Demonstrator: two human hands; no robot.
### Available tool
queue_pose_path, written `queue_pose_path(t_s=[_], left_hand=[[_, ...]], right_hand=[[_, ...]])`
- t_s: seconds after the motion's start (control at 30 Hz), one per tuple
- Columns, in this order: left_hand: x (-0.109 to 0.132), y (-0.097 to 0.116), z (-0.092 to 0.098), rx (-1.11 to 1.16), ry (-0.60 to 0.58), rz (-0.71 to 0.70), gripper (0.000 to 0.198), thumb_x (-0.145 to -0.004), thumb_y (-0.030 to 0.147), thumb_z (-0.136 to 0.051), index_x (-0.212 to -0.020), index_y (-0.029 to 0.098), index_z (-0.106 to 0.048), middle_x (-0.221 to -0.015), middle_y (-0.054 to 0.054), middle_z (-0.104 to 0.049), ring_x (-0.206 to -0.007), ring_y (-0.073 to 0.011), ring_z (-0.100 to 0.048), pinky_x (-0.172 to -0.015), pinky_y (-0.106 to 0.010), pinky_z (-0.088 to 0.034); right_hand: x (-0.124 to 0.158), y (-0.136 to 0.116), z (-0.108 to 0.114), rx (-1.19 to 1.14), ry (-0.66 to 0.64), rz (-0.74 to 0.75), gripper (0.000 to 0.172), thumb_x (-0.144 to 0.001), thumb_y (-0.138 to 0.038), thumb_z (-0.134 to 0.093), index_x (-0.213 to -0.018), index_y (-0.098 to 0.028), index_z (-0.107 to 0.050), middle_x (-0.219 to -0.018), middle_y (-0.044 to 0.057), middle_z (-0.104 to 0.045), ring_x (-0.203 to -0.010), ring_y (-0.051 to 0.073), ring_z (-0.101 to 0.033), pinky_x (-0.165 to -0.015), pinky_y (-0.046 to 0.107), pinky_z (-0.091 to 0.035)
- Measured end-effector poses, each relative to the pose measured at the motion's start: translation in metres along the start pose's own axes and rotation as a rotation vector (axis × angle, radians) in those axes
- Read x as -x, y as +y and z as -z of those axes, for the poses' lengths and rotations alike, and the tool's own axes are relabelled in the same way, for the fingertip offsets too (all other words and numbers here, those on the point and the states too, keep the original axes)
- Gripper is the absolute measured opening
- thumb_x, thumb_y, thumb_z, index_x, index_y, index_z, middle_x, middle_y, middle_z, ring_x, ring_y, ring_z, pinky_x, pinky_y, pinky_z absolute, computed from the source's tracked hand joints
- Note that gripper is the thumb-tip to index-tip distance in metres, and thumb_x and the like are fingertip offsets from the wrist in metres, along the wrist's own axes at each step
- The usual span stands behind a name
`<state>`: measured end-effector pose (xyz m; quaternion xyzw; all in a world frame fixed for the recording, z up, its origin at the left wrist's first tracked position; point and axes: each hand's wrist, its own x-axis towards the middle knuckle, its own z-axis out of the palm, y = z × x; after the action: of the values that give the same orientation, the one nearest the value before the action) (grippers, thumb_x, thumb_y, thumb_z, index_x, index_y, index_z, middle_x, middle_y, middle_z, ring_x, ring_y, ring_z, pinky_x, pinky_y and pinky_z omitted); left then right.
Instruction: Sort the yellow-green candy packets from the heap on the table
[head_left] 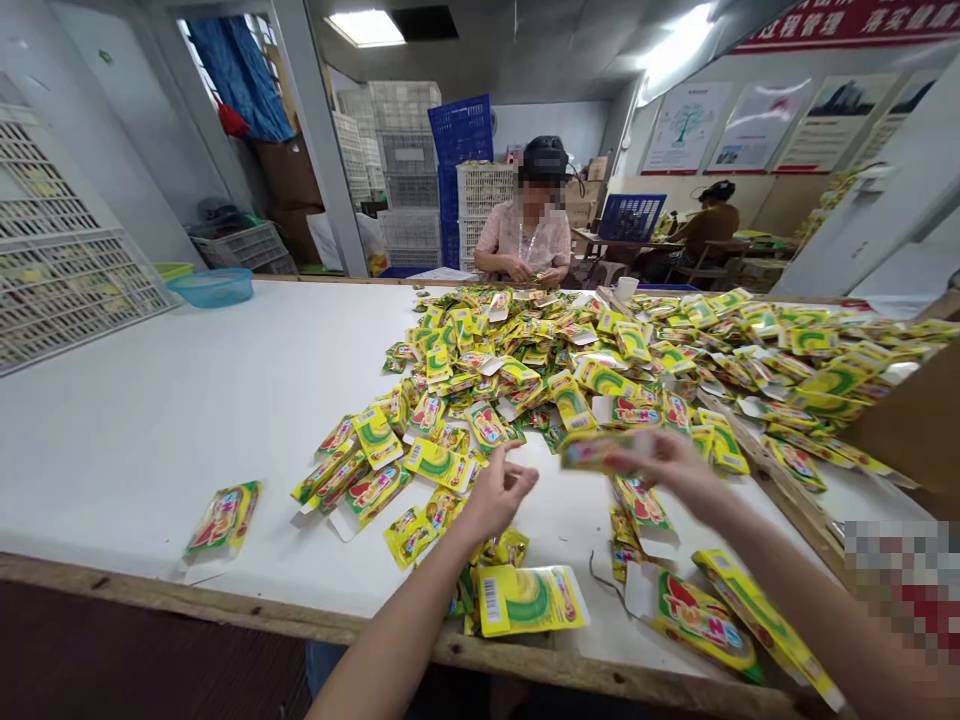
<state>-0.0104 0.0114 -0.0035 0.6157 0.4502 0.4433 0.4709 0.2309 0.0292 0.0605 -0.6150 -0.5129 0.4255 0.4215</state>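
My right hand (671, 465) grips a small yellow printed carton (592, 452), blurred by motion, just above the white tabletop. My left hand (501, 495) is open, thumb and fingers apart, with nothing visible in it. It hovers beside a yellow carton (441, 464) and shiny yellow sachets (411, 536). Below it, near the front edge, a yellow carton with a barcode (531, 600) lies flat on more sachets. At the lower right lies a carton with an open white flap (697, 618), next to another yellow carton (765, 620).
A large heap of cartons and sachets (525, 345) covers the table's middle and far side. A wooden strip (780, 485) divides off more cartons (832, 375). One carton (223, 520) lies alone at left. Across the table sits a person (525, 230). A blue basin (214, 288) stands far left.
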Motion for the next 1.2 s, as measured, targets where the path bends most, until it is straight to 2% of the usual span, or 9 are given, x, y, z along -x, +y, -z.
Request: queue_pose_path(t_s=[0.13,0.2,0.3,0.4,0.5,0.6,0.73,0.9,1.2], left_hand=[[-0.008,0.005,0.033,-0.451,0.391,0.050,0.032,-0.086,0.025,-0.044,-0.117,0.018,-0.046,-0.096,-0.008,-0.064,-0.091,-0.0218,-0.059,-0.083,-0.037,-0.045],[-0.010,0.006,0.045,-0.773,0.425,0.155,0.031,-0.085,0.019,-0.041,-0.114,0.017,-0.050,-0.106,-0.012,-0.061,-0.102,-0.0264,-0.055,-0.089,-0.042,-0.041],[-0.010,0.001,0.045,-1.056,0.263,0.275,0.035,-0.084,0.024,-0.045,-0.117,0.018,-0.052,-0.121,-0.014,-0.054,-0.112,-0.0305,-0.048,-0.092,-0.044,-0.037],[-0.012,-0.006,0.034,-1.105,0.127,0.264,0.039,-0.080,0.031,-0.053,-0.117,0.020,-0.053,-0.122,-0.012,-0.054,-0.119,-0.0309,-0.042,-0.096,-0.043,-0.033],[-0.014,-0.011,0.031,-1.140,0.092,0.286,0.046,-0.075,0.034,-0.058,-0.117,0.016,-0.053,-0.122,-0.015,-0.054,-0.121,-0.0333,-0.038,-0.097,-0.045,-0.030],[-0.015,-0.012,0.038,-1.150,0.080,0.334,0.055,-0.073,0.044,-0.057,-0.118,0.013,-0.052,-0.123,-0.019,-0.052,-0.118,-0.0348,-0.041,-0.095,-0.045,-0.031],[-0.018,-0.013,0.049,-1.142,0.061,0.388,0.049,-0.070,0.046,-0.059,-0.108,0.015,-0.056,-0.117,-0.017,-0.057,-0.114,-0.0336,-0.046,-0.092,-0.043,-0.034],[-0.021,-0.010,0.047,-1.132,0.071,0.405,0.045,-0.060,0.039,-0.068,-0.097,0.016,-0.058,-0.110,-0.016,-0.060,-0.110,-0.0339,-0.048,-0.089,-0.041,-0.034],[-0.014,-0.004,0.039,-1.103,0.220,0.229,0.025,-0.076,0.012,-0.050,-0.097,0.022,-0.059,-0.098,-0.008,-0.065,-0.104,-0.0272,-0.051,-0.092,-0.043,-0.030]], right_hand=[[-0.037,-0.036,0.088,0.055,0.894,0.166,0.057,-0.063,-0.031,-0.074,-0.112,-0.015,-0.050,-0.111,0.018,-0.056,-0.089,0.024,-0.058,-0.073,0.039,-0.046],[-0.047,-0.040,0.101,0.157,1.009,0.239,0.063,-0.069,-0.035,-0.067,-0.123,-0.014,-0.042,-0.123,0.022,-0.048,-0.099,0.027,-0.055,-0.080,0.043,-0.043],[-0.051,-0.022,0.061,0.278,0.581,0.360,0.042,-0.075,-0.034,-0.058,-0.111,-0.012,-0.054,-0.109,0.019,-0.059,-0.087,0.025,-0.060,-0.076,0.041,-0.047],[-0.052,0.004,-0.024,0.449,-0.009,0.375,0.015,-0.076,-0.023,-0.057,-0.083,-0.015,-0.066,-0.079,0.008,-0.068,-0.073,0.020,-0.064,-0.070,0.033,-0.050],[-0.060,0.021,-0.103,0.513,-0.167,0.390,0.021,-0.075,-0.008,-0.051,-0.080,-0.017,-0.069,-0.084,0.006,-0.071,-0.081,0.018,-0.065,-0.075,0.028,-0.048],[-0.073,0.027,-0.148,0.552,-0.138,0.388,0.032,-0.075,-0.005,-0.049,-0.098,-0.018,-0.067,-0.105,0.009,-0.068,-0.099,0.021,-0.060,-0.085,0.030,-0.043],[-0.086,0.031,-0.167,0.613,-0.108,0.295,0.021,-0.077,-0.014,-0.055,-0.093,-0.014,-0.068,-0.097,0.014,-0.068,-0.096,0.024,-0.059,-0.080,0.031,-0.042],[-0.082,0.040,-0.166,0.627,-0.209,0.220,0.008,-0.071,-0.020,-0.062,-0.074,-0.015,-0.068,-0.070,0.003,-0.068,-0.069,0.015,-0.061,-0.060,0.022,-0.041],[-0.058,0.048,-0.157,0.593,-0.087,0.349,0.020,-0.054,-0.011,-0.067,-0.072,-0.017,-0.066,-0.071,0.003,-0.066,-0.072,0.018,-0.057,-0.057,0.021,-0.037]])
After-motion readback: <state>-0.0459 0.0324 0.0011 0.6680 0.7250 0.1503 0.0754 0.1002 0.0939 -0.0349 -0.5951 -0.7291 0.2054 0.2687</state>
